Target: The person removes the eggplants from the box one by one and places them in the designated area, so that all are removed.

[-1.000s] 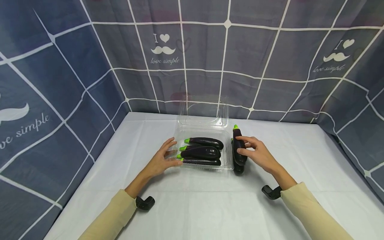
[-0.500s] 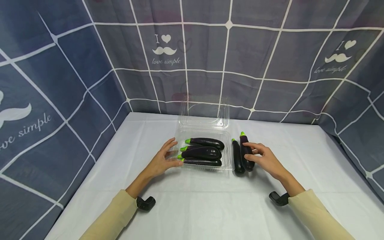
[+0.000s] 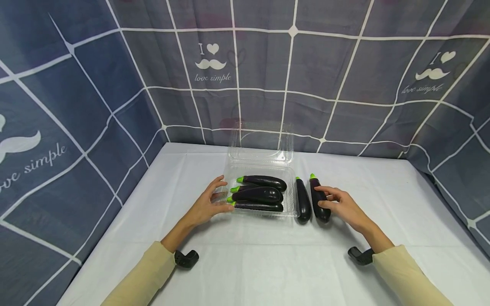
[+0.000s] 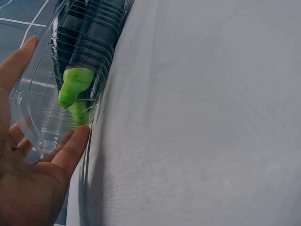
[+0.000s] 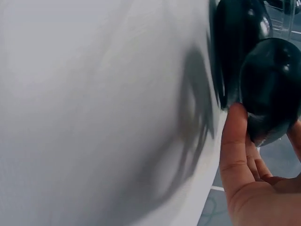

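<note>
A clear plastic clamshell box (image 3: 289, 171) with its lid raised holds several dark eggplants (image 3: 257, 195) with green stems. At the box's left end, my left hand (image 3: 208, 206) touches the wall with spread fingers; its thumb (image 4: 77, 143) is at the near corner by a green stem (image 4: 75, 84). To the right of the box, my right hand (image 3: 342, 208) holds an eggplant (image 3: 317, 199) between thumb and fingers, stem pointing away. Another eggplant (image 3: 303, 202) lies between that one and the box. In the right wrist view, the held eggplant's rounded end (image 5: 273, 84) faces the camera.
A white cloth covers the table (image 3: 268, 267). Dark checked curtains (image 3: 260, 63) rise behind and at both sides. The box's raised lid (image 3: 261, 146) stands near the back curtain.
My right hand has moved right and slightly toward me with its eggplant, from over the other eggplant to beside it, opening a gap between them. My left hand has stayed at the box.
</note>
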{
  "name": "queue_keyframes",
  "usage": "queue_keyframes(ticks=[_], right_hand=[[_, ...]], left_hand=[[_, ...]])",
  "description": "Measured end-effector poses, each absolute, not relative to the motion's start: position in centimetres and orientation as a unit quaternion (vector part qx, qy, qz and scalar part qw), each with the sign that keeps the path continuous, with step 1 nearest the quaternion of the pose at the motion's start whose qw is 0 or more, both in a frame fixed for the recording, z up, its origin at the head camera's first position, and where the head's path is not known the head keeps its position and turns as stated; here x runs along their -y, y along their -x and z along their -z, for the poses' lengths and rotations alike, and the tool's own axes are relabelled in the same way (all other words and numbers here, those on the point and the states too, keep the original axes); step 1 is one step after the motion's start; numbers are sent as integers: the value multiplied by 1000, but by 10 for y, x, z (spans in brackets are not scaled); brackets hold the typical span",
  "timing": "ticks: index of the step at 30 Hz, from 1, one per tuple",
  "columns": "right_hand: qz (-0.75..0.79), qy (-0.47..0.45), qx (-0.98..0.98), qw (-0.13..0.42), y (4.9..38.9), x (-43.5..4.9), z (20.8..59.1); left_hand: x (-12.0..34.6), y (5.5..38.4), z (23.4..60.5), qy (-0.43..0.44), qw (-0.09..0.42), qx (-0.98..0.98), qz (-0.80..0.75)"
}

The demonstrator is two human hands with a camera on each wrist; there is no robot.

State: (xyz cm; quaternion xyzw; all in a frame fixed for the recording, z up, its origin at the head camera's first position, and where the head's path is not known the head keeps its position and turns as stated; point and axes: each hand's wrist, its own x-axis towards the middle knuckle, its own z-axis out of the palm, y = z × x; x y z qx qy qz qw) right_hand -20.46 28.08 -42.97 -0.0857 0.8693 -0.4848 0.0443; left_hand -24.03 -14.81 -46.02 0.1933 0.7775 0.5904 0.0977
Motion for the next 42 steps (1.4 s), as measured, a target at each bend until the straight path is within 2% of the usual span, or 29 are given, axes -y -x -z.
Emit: queue_keyframes(ticks=[19, 42], right_hand=[[482, 74, -869, 89, 209, -284, 443], [500, 56, -859, 92, 208, -281, 441]], left_hand=[[148, 240, 461, -196, 93, -784, -581], [149, 241, 461, -197, 93, -777, -590]])
